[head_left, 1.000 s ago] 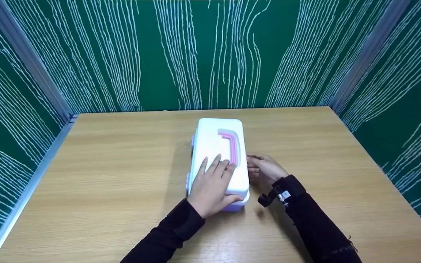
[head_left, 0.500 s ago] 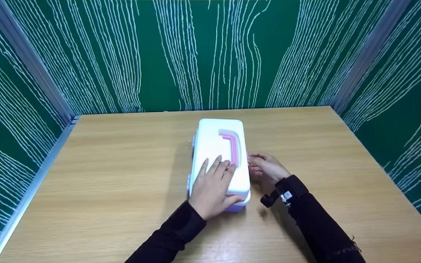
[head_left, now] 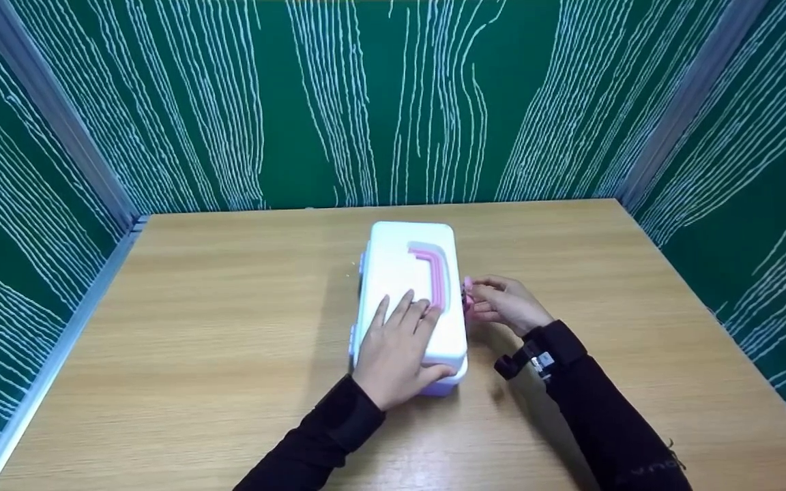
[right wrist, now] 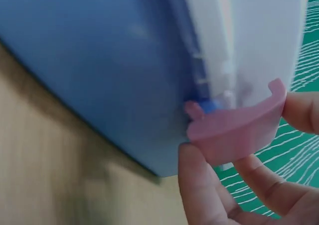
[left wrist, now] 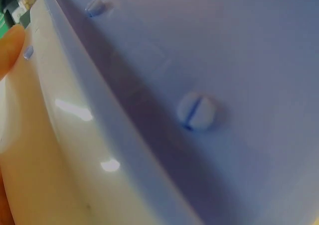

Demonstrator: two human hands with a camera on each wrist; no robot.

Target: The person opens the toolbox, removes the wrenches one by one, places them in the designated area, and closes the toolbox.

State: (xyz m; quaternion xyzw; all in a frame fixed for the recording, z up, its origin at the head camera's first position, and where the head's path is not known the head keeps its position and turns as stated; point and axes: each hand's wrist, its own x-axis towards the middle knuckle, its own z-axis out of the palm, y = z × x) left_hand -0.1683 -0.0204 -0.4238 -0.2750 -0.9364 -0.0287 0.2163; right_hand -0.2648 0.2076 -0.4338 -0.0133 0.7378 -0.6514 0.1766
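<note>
Fingers (right wrist: pixel 199 185) on latch (right wrist: pixel 234 128), box (head_left: pixel 410 300) seemingly lengthwise.

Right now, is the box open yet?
Not yet. The pink latch on the side of the box looks flipped away from it, pinched by the right hand. The left hand lies flat on the white lid, which looks down. Lifting the lid is left.

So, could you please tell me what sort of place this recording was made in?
Probably a purpose-built recording booth, not a home: a bare wooden table is walled on three sides by green panels with white wavy lines in metal frames, and holds only a white storage box.
</note>
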